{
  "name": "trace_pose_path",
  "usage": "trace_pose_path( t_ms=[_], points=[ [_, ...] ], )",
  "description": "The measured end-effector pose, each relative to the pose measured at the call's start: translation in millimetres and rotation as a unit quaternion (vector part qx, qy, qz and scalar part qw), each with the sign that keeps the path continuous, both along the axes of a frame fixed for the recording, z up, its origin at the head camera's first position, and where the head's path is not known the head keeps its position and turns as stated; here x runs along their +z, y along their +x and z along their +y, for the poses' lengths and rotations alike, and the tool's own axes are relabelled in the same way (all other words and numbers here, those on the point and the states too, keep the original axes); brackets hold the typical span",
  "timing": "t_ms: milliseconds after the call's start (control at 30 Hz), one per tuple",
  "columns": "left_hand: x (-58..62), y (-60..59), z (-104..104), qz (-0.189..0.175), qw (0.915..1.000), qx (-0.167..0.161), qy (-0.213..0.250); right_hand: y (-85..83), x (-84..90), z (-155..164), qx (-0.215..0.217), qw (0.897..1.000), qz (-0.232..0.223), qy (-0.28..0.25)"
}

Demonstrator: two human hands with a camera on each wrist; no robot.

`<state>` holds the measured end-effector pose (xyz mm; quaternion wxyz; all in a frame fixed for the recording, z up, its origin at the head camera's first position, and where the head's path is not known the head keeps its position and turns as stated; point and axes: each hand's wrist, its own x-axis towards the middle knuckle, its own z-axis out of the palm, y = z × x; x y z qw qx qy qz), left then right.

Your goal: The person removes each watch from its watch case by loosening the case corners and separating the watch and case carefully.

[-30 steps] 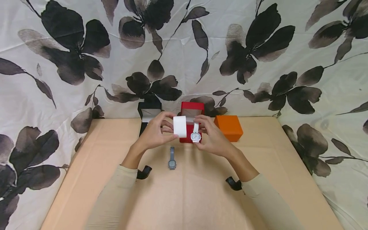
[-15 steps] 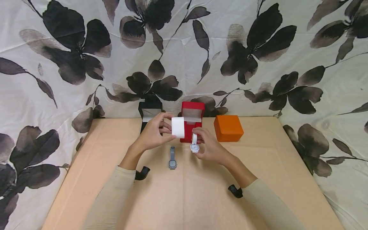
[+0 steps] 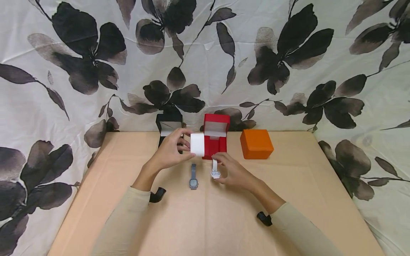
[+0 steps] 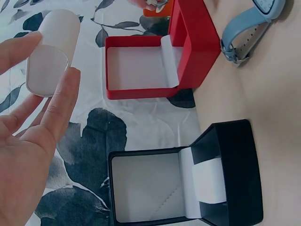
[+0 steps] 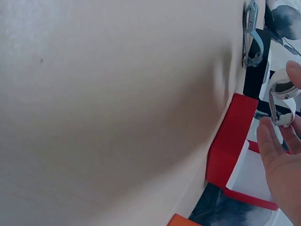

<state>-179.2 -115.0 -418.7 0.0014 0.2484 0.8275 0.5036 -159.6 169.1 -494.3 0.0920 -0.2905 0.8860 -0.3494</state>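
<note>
My left hand (image 3: 169,149) pinches a white watch cushion (image 3: 197,145) between thumb and fingertips, just in front of the red watch box (image 3: 217,117). In the left wrist view the cushion (image 4: 47,70) looks like a smooth, rounded roll. Lower and to the right, my right hand (image 3: 235,171) holds a white-strapped watch (image 3: 215,174) by its strap and case. The right wrist view shows this watch (image 5: 288,96) with its strap bent into a loop. Between the hands, nearer me, a blue watch (image 3: 193,182) lies on the table.
Behind my left hand stands an open black watch box (image 4: 242,174) with a white cushion (image 4: 209,181) inside. The red box is also open, its lid raised. A closed orange box (image 3: 257,144) sits to its right. A floral cloth (image 3: 205,71) hangs behind the table (image 3: 205,220).
My right hand has drawn the white watch toward me, away from the red box and the cushion. The left hand, still holding the cushion, has shifted only slightly.
</note>
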Motion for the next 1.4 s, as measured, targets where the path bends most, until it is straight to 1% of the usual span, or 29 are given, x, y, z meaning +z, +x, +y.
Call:
trace_pose_path(
  t_ms=[267,400,533,633,767,967,1233,1400],
  points=[
    [-6.0,-1.0,0,-0.005,1.0,0.002,0.002,-0.7,-11.3,-7,-0.001,1.0,-0.021,0.008],
    [-6.3,-0.5,0,-0.004,1.0,0.007,-0.001,0.0,-14.2,-11,-0.005,0.999,-0.038,0.024],
    [-6.7,-0.2,2,-0.002,1.0,0.002,-0.005,0.9,-17.4,-13,-0.009,0.998,-0.044,0.043],
    [-7.5,-0.6,3,-0.002,1.0,-0.001,-0.008,1.2,-19.6,-14,-0.009,0.998,-0.049,0.048],
    [-7.6,-1.4,3,-0.004,0.9999,0.005,-0.012,1.5,-21.6,-14,-0.007,0.997,-0.057,0.056],
    [-5.7,-1.8,4,-0.008,1.0,0.004,-0.004,0.4,-23.9,-14,0.005,0.997,-0.051,0.053],
    [-6.0,-3.0,7,-0.01,0.9999,0.004,-0.001,1.5,-24.5,-10,0.03,0.998,-0.023,0.051],
    [-5.1,-3.4,6,-0.009,0.9998,0.011,-0.01,1.0,-16.9,-5,0.017,0.999,-0.024,0.039]
  ],
)
